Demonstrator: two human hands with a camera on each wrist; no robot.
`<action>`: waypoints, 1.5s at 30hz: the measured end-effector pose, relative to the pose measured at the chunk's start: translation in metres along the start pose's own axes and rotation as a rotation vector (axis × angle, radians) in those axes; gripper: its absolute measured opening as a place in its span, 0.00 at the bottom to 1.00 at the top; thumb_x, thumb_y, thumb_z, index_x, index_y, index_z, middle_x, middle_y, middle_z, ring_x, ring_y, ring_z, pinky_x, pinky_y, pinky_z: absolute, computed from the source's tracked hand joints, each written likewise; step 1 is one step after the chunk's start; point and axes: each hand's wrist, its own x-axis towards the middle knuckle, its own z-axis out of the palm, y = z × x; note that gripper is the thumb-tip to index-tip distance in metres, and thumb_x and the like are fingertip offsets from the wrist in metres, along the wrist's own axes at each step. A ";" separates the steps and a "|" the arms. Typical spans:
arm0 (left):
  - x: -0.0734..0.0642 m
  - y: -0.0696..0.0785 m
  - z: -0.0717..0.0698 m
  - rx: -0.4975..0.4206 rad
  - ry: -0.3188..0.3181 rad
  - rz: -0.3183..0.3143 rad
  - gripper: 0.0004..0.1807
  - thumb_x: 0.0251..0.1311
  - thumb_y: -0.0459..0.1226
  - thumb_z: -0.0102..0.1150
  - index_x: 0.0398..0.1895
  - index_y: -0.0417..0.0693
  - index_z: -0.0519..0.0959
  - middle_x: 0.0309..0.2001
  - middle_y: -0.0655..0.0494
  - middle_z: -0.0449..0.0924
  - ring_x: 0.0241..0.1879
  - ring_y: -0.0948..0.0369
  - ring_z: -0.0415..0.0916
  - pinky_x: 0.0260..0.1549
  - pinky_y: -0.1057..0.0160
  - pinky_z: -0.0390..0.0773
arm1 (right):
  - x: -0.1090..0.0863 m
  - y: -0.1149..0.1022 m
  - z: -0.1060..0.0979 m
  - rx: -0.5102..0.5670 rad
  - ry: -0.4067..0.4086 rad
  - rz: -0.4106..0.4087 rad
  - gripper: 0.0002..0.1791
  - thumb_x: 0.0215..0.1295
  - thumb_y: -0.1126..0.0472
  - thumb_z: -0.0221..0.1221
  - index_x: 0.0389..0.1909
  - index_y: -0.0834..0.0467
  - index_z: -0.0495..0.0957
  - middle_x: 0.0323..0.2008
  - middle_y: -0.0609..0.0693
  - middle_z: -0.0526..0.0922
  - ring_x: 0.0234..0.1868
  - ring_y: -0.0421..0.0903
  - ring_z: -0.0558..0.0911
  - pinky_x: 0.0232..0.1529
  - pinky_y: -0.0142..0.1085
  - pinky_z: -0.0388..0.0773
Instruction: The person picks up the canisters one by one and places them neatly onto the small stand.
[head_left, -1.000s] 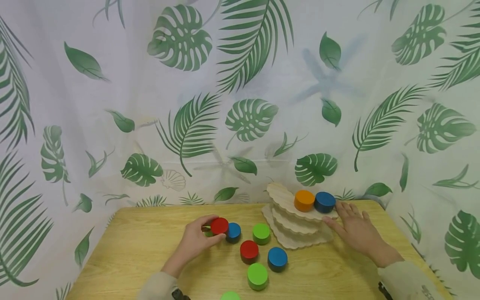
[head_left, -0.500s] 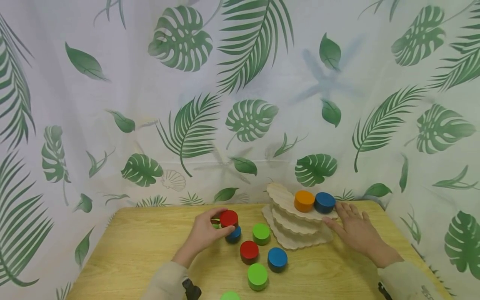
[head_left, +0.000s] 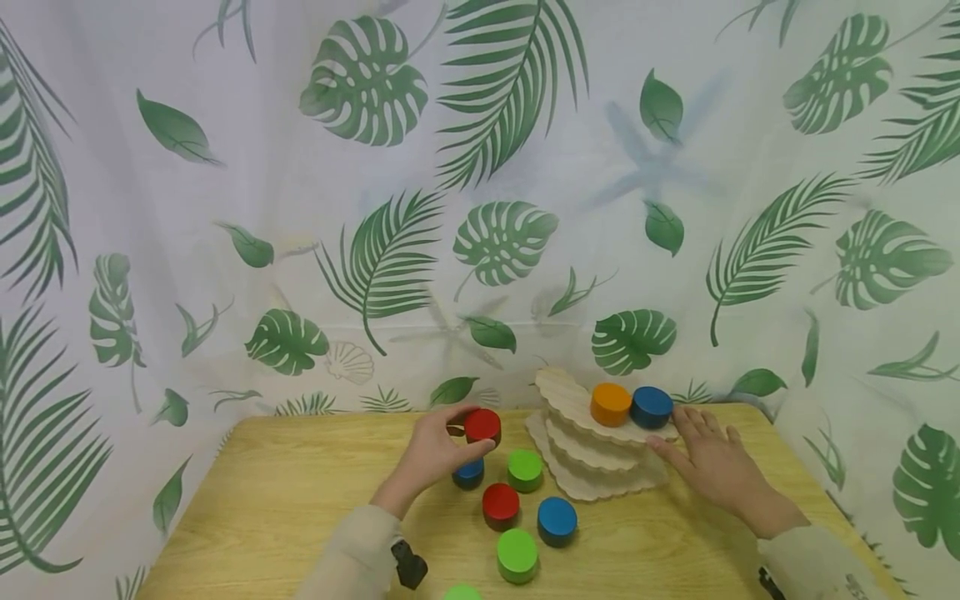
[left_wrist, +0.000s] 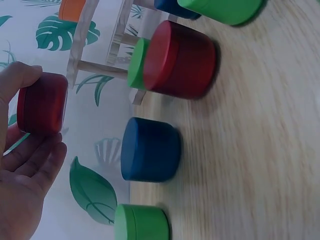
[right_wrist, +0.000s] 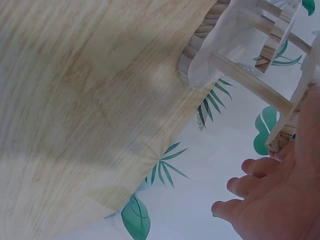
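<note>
My left hand [head_left: 438, 454] holds a small red round tin [head_left: 482, 426] between thumb and fingers, raised off the table. The left wrist view shows that red tin [left_wrist: 44, 104] gripped at its edges, with a blue tin [left_wrist: 151, 150] and a green tin [left_wrist: 145, 222] standing below. Fingers outstretched, my right hand [head_left: 716, 462] touches the right end of a three-tier wooden stand [head_left: 558, 392]. An orange tin [head_left: 611, 405] and a dark blue tin [head_left: 651, 407] sit side by side on its top tier. The stand's right end [right_wrist: 287, 132] meets my right hand in the right wrist view.
On the wooden table [head_left: 300, 483], several tins stand loose before the stand: a green tin [head_left: 524, 471], a red tin [head_left: 500, 507], a blue tin [head_left: 557, 522] and another green one [head_left: 517, 556]. A leaf-patterned curtain [head_left: 495, 167] hangs behind and at both sides.
My left hand has carried the red tin rightwards and up, past the blue tin towards the stand. The right hand stays at the stand's end.
</note>
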 end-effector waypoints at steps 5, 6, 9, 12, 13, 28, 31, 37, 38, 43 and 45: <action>0.005 0.005 0.006 0.019 -0.006 0.020 0.30 0.59 0.42 0.78 0.64 0.43 0.82 0.54 0.47 0.87 0.50 0.52 0.84 0.53 0.47 0.87 | -0.002 0.002 0.003 -0.008 -0.010 0.002 0.51 0.81 0.32 0.44 0.78 0.76 0.55 0.77 0.80 0.55 0.76 0.83 0.54 0.68 0.81 0.48; 0.006 0.006 0.007 0.021 -0.009 0.021 0.30 0.59 0.42 0.78 0.64 0.42 0.82 0.54 0.47 0.87 0.50 0.52 0.85 0.53 0.48 0.87 | -0.002 0.002 0.003 -0.011 -0.011 0.003 0.51 0.81 0.32 0.44 0.78 0.76 0.55 0.77 0.80 0.55 0.75 0.83 0.54 0.68 0.81 0.48; 0.009 0.009 0.009 0.018 -0.016 0.015 0.31 0.59 0.41 0.77 0.65 0.41 0.81 0.55 0.46 0.86 0.51 0.52 0.84 0.54 0.48 0.87 | -0.001 0.003 0.005 -0.018 -0.012 0.001 0.51 0.81 0.33 0.44 0.78 0.76 0.55 0.77 0.80 0.55 0.76 0.83 0.54 0.68 0.81 0.49; 0.013 0.013 0.010 0.008 -0.018 0.017 0.31 0.59 0.41 0.77 0.66 0.41 0.80 0.56 0.45 0.85 0.51 0.51 0.84 0.54 0.45 0.86 | 0.000 0.003 0.004 -0.027 -0.003 -0.006 0.50 0.82 0.33 0.44 0.78 0.76 0.55 0.76 0.79 0.57 0.75 0.82 0.55 0.68 0.82 0.50; 0.015 0.014 0.010 0.008 -0.018 0.017 0.31 0.60 0.41 0.77 0.66 0.41 0.80 0.56 0.44 0.85 0.51 0.50 0.84 0.55 0.44 0.85 | 0.000 0.003 0.003 -0.028 0.000 -0.007 0.50 0.82 0.33 0.44 0.78 0.76 0.56 0.76 0.79 0.57 0.75 0.82 0.56 0.68 0.82 0.50; 0.040 0.034 0.022 0.018 -0.060 0.003 0.31 0.60 0.42 0.77 0.65 0.44 0.81 0.56 0.48 0.85 0.50 0.51 0.85 0.52 0.56 0.86 | 0.003 0.004 -0.001 -0.014 -0.038 0.003 0.52 0.81 0.32 0.42 0.79 0.76 0.52 0.77 0.80 0.52 0.76 0.83 0.52 0.69 0.81 0.46; 0.044 0.039 0.027 0.013 -0.071 0.009 0.31 0.60 0.41 0.76 0.66 0.42 0.80 0.58 0.46 0.85 0.50 0.51 0.85 0.51 0.58 0.86 | 0.002 0.004 -0.001 -0.011 -0.048 0.003 0.52 0.82 0.32 0.42 0.79 0.76 0.51 0.77 0.80 0.52 0.76 0.83 0.52 0.69 0.81 0.46; 0.051 0.047 0.036 0.002 -0.075 0.031 0.31 0.59 0.40 0.77 0.65 0.40 0.80 0.57 0.43 0.86 0.49 0.49 0.87 0.50 0.55 0.88 | 0.001 0.003 -0.001 -0.015 -0.053 0.009 0.52 0.81 0.32 0.42 0.79 0.76 0.51 0.77 0.81 0.52 0.76 0.83 0.53 0.69 0.81 0.47; 0.053 0.048 0.038 0.003 -0.075 0.026 0.32 0.59 0.39 0.77 0.66 0.39 0.80 0.58 0.43 0.86 0.49 0.49 0.87 0.50 0.57 0.88 | 0.001 0.003 -0.001 -0.016 -0.053 0.008 0.52 0.81 0.32 0.42 0.79 0.76 0.51 0.77 0.81 0.52 0.76 0.83 0.53 0.69 0.81 0.47; 0.060 0.054 0.045 0.013 -0.077 -0.004 0.35 0.59 0.40 0.78 0.68 0.38 0.78 0.58 0.44 0.85 0.49 0.50 0.87 0.46 0.66 0.86 | 0.001 0.003 -0.001 -0.016 -0.050 0.004 0.52 0.82 0.32 0.42 0.79 0.76 0.51 0.77 0.81 0.52 0.76 0.83 0.53 0.69 0.81 0.47; 0.062 0.056 0.048 0.014 -0.079 -0.015 0.35 0.58 0.41 0.78 0.68 0.39 0.78 0.58 0.44 0.86 0.49 0.50 0.87 0.45 0.67 0.86 | 0.001 0.004 -0.002 -0.014 -0.051 0.005 0.52 0.81 0.32 0.42 0.79 0.76 0.51 0.77 0.81 0.52 0.76 0.83 0.52 0.69 0.81 0.47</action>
